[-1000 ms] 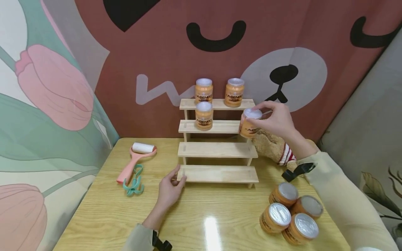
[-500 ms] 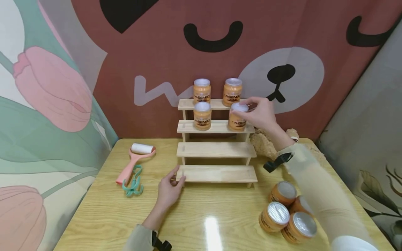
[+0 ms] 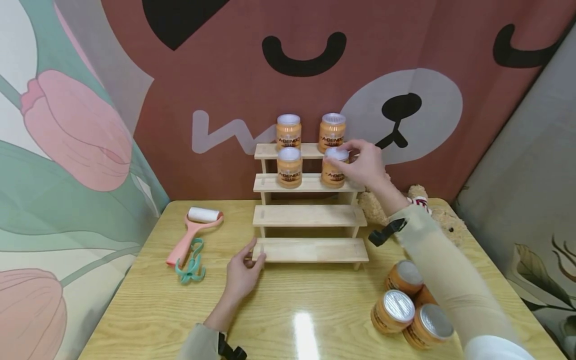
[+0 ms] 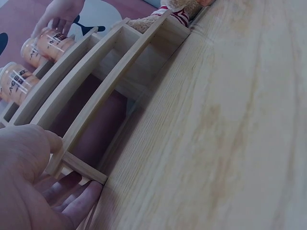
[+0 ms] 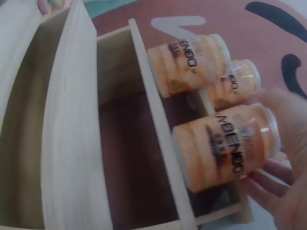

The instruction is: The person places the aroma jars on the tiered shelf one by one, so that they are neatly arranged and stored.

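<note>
A stepped wooden rack [image 3: 310, 250] with stacked shelves stands on the table. My right hand [image 3: 366, 162] pinches an orange labelled jar [image 3: 333, 179] by its pale lid, at the right of the second shelf from the top. In the right wrist view this jar [image 5: 225, 148] sits upright against the shelf, thumb and fingers around its lid end. To its left is another jar [image 3: 289, 172]; two more, a left jar [image 3: 288, 134] and a right jar [image 3: 332, 134], occupy the top shelf. My left hand [image 3: 243, 272] grips the left end of the lowest shelf, thumb on top.
Several similar jars [image 3: 392, 312] cluster at the table's right, partly behind the right sleeve. A pink lint roller [image 3: 193, 230] and a teal hook [image 3: 192, 267] lie left of the rack. A plush bear [image 3: 450, 227] lies behind the right arm.
My right hand has carried the jar leftward from the rack's right edge onto the second shelf, then slightly farther left. My left hand keeps its grip on the lowest shelf.
</note>
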Tool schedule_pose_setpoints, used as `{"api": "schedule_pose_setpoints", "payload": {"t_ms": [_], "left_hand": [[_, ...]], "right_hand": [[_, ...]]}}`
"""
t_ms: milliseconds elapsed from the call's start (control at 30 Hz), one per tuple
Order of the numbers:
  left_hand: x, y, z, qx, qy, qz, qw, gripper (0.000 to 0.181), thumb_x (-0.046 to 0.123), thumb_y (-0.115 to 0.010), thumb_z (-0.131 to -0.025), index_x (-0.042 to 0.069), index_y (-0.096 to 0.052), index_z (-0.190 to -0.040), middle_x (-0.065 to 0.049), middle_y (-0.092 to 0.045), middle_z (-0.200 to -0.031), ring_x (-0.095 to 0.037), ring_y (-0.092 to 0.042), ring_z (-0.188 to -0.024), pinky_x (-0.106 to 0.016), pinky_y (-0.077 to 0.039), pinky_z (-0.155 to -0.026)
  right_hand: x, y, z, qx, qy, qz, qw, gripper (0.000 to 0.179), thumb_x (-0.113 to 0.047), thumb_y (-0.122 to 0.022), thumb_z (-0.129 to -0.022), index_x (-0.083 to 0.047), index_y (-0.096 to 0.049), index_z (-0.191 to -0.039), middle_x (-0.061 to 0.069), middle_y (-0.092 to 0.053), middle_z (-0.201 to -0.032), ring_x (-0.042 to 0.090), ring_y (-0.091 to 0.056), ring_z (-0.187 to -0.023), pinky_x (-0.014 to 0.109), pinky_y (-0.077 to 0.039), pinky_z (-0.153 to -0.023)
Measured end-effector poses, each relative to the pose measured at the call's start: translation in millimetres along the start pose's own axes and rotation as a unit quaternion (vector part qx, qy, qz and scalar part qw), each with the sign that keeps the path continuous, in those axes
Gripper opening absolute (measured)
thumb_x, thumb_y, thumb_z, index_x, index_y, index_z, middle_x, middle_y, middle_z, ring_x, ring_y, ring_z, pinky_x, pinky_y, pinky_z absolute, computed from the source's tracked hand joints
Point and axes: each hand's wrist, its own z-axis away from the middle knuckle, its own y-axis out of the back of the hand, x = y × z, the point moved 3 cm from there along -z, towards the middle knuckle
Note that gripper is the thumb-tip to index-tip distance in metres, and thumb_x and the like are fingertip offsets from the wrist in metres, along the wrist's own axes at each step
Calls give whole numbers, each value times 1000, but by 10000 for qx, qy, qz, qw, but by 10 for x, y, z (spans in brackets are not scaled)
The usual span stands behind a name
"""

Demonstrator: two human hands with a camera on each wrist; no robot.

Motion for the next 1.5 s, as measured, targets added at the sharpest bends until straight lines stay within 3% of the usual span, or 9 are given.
{"api": "schedule_pose_setpoints", "payload": {"t_ms": [133,267,667,1000,1300,1500], "left_hand": [[-8,2,-2,27,3,-3,10000,56,12,-76,-100,3,-58,-151,-26,-70,-116,-22,-77,-81,-15,-56,-63],[-15,10,-2,58,13,-68,10000,55,12,-76,-100,4,-58,-151,-26,-70,-116,-21,-77,-81,-15,-56,-63],[-9,-3,-17,97,-49,7,9999,55,11,-77,-99,4,-58,-151,-23,-73,-108,-19,-76,-77,-16,-56,-62],[-14,-12,15,32,52,37,10000,55,14,-77,-100,6,-59,-151,-24,-69,-116,-16,-74,-77,-16,-55,-61],[-25,-4,-23,95,64,43,9999,55,13,-77,-99,7,-60,-151,-23,-70,-113,-17,-73,-76,-16,-55,-61],[-28,-23,-19,100,12,38,9999,55,13,-78,-99,5,-60,-150,-24,-70,-114,-15,-73,-77,-16,-55,-62]], "right_hand": [[9,43,14,-457,219,-184,9985,37,-30,-82,-92,-7,-73,-120,13,-69,-125,30,-71,-104,38,-58,-86],[25,73,20,-643,233,-167,9975,39,-32,-83,-92,-9,-72,-121,14,-70,-128,31,-70,-111,41,-58,-90],[102,55,24,-332,316,-246,9986,40,-32,-88,-90,-8,-74,-118,15,-69,-128,32,-70,-112,38,-54,-86],[129,24,72,-178,97,-433,9989,41,-33,-88,-90,-9,-74,-120,13,-69,-127,31,-69,-111,36,-53,-86],[115,-14,61,-173,-8,-606,9980,42,-31,-87,-91,-8,-74,-124,13,-66,-125,27,-68,-109,25,-52,-83],[88,61,97,-464,180,-514,9974,46,-31,-86,-93,-11,-72,-132,13,-67,-133,31,-70,-117,30,-55,-88]]}}
